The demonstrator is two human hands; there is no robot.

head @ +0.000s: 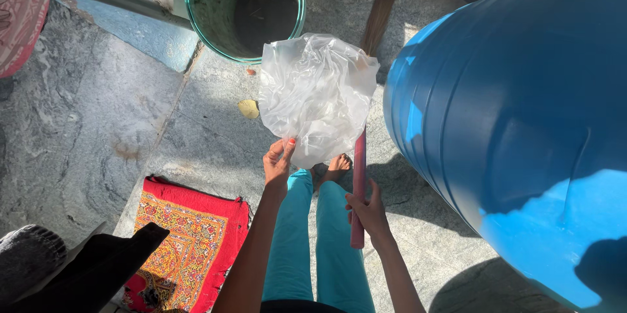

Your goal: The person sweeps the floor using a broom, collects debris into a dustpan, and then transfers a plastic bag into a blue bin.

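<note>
You're working with two bare hands here: your left hand (pixel 277 161) is pinching one crinkled clear plastic bag (pixel 317 96), your right hand (pixel 369 212) is gripping one long pink-red broom handle (pixel 358 176). One handle, with one brown bristle head (pixel 381 6) poking out past the bag. You're standing beside one big blue plastic drum (pixel 522 123), and one round green metal bucket (pixel 245 6) is sitting ahead of you. One red and yellow patterned mat (pixel 189 234) is lying on the grey stone floor (pixel 85 110), plus one small yellow leaf (pixel 249 109). I'm counting two bare feet (pixel 332 168) peeking out, though only one is showing clearly.
</note>
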